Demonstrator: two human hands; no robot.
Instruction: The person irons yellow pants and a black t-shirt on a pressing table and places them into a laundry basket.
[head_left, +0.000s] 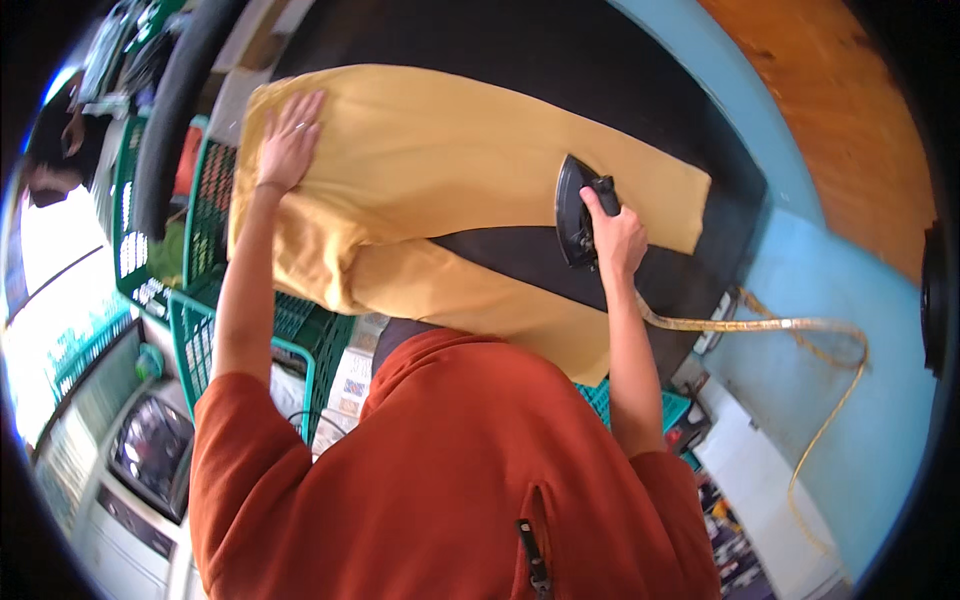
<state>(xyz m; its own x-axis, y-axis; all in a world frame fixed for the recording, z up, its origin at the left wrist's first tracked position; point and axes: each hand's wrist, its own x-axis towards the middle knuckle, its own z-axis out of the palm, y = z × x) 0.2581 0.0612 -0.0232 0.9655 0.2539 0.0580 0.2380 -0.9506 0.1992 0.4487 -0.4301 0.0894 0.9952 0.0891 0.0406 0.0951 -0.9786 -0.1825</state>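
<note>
Yellow trousers (450, 150) lie spread over a dark ironing surface (517, 45), the waist at the left and the leg ends at the right. My left hand (291, 142) rests flat on the waist end, palm down, fingers apart, a ring on one finger. With my right hand (619, 236) I grip the handle of a black clothes iron (571, 210), tip pointing up in the view. The iron lies at the inner edge of the farther leg; its soleplate is hidden. The nearer leg hangs towards my body, partly behind my right forearm.
A cord or hose (720, 325) runs right from the iron, past a blue wall (825, 315). Green plastic baskets (191, 337) stand at the left, below a dark padded bar (176, 112). Another person (67, 150) is at the far left. A white machine (127, 555) stands at lower left.
</note>
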